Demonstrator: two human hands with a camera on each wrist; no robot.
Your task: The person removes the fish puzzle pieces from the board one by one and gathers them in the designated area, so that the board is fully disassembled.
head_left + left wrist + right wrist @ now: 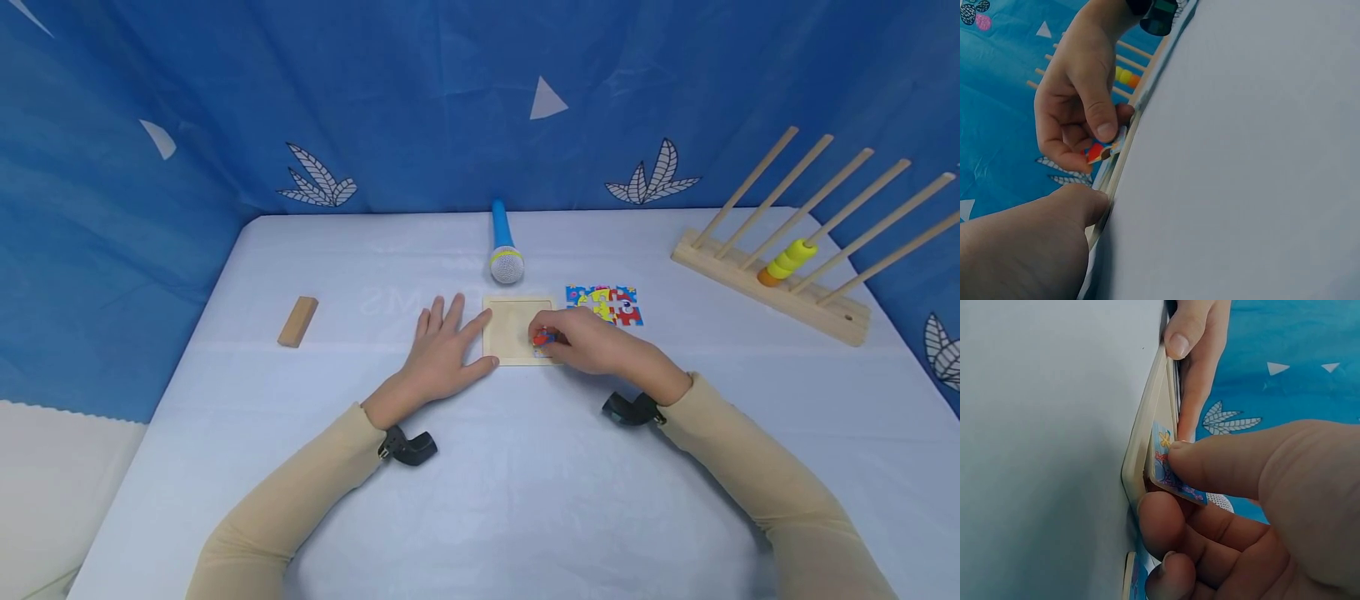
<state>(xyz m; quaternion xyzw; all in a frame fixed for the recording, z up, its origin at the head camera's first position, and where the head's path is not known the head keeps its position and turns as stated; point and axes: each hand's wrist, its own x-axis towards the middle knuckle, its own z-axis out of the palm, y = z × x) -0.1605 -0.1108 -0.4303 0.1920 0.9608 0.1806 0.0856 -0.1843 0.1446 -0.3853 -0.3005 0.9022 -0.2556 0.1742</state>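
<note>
A shallow wooden puzzle tray (507, 330) lies flat on the white table. My left hand (441, 357) has its fingers spread, with the thumb and index fingertips against the tray's left edge. Over the tray's right end, my right hand (588, 340) pinches a small jigsaw piece (1169, 465) between thumb and fingers. In the right wrist view the piece is tilted over the tray corner, its face blue with red and yellow printing. Just right of the tray sit several more puzzle pieces (626, 307) in blue, yellow and red, partly covered by the right hand.
Behind the tray is a blue toy microphone (507, 260). At left lies a wooden block (297, 322). A wooden peg stand (772, 287) with yellow and orange beads (787, 262) on one rod stands at the right. A blue curtain (465, 108) hangs along the table's back edge.
</note>
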